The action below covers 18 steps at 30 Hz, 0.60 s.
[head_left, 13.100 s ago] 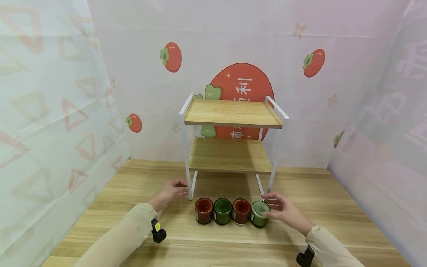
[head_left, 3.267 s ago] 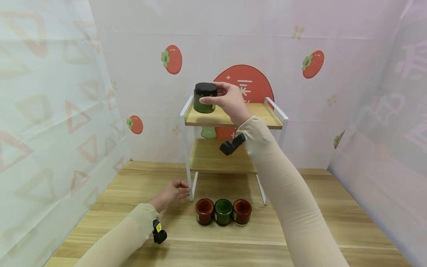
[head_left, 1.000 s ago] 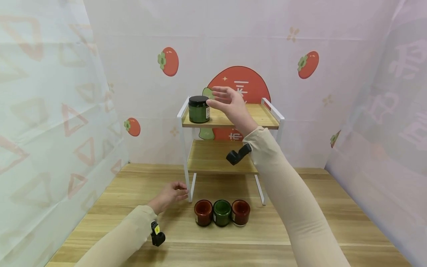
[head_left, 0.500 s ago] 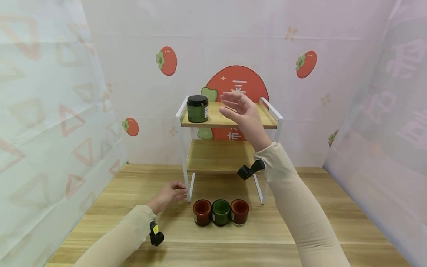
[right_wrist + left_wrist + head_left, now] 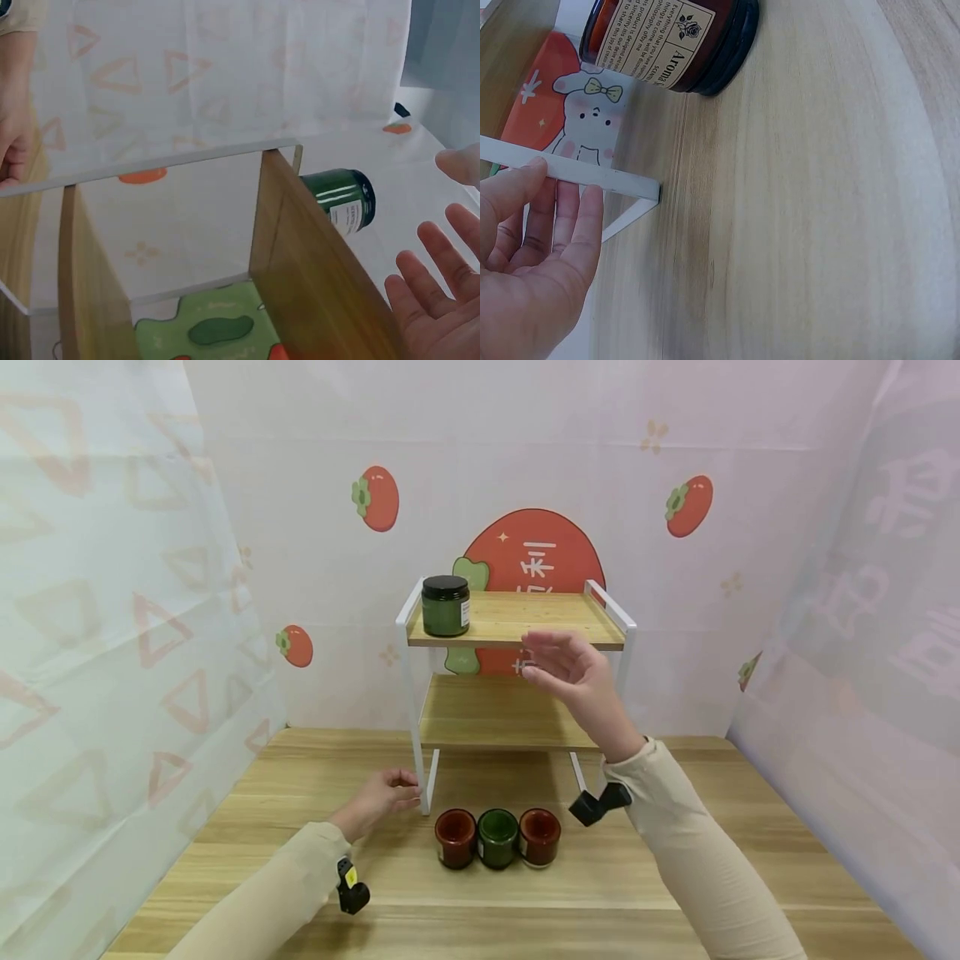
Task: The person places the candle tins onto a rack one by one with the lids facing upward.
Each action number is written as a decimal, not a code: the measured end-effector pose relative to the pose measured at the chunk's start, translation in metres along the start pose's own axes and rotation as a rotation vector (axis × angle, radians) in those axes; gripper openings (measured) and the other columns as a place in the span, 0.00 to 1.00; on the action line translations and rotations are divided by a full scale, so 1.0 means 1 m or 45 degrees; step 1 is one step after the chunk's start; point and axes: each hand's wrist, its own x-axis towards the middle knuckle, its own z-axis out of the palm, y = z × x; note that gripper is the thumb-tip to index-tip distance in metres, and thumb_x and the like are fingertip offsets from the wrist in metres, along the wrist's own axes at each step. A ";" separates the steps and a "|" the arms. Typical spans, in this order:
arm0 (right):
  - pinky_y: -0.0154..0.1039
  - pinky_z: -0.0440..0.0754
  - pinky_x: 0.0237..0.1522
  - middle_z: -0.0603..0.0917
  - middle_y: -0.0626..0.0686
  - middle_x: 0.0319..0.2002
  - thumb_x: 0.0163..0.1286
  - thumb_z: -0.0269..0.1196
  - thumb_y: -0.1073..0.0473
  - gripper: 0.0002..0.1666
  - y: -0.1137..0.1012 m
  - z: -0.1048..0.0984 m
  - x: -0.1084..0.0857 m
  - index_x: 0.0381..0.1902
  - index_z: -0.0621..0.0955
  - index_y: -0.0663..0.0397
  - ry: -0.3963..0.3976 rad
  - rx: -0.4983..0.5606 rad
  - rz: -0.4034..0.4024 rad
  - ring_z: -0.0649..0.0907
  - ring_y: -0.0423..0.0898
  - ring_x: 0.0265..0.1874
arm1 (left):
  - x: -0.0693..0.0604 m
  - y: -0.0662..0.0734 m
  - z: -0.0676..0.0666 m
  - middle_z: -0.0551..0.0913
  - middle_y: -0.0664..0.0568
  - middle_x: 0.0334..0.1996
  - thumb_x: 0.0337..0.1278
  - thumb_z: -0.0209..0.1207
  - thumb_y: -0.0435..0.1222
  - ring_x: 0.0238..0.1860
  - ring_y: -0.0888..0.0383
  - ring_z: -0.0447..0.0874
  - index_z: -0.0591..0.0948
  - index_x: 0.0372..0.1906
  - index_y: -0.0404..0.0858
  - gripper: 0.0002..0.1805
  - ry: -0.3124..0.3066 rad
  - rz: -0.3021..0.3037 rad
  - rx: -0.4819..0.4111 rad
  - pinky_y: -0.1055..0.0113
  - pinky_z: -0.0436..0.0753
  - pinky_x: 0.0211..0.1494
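A green candle jar (image 5: 446,608) with a black lid stands upright at the left end of the rack's top shelf (image 5: 517,614). My right hand (image 5: 577,681) is in the air before the rack, its fingers loosely bent and holding nothing. The right wrist view shows the hand (image 5: 439,285) apart from the green jar (image 5: 341,199). At the lower left, my left hand (image 5: 381,802) holds the white rack leg (image 5: 630,182) with thumb and fingertips. On the table, an amber jar (image 5: 455,839), a green jar (image 5: 497,839) and another amber jar (image 5: 539,837) stand lid-down in a row.
The rack has a lower wooden shelf (image 5: 502,710) and white side rails (image 5: 611,606). It stands on a wood-grain table (image 5: 465,927). Printed cloth walls (image 5: 817,568) enclose the table at the back and both sides.
The fourth jar went from the row's right end to the top shelf, turned lid-up, and was let go. My right hand has drawn back right and down. The left hand stays at the leg.
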 end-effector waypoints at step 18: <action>0.38 0.79 0.61 0.76 0.66 0.57 0.61 0.67 0.68 0.26 0.054 -0.016 -0.052 0.56 0.73 0.68 -0.050 -0.095 0.101 0.79 0.38 0.55 | -0.001 0.001 0.001 0.74 0.47 0.39 0.61 0.55 0.22 0.44 0.53 0.79 0.71 0.43 0.25 0.08 0.008 0.010 0.005 0.59 0.84 0.57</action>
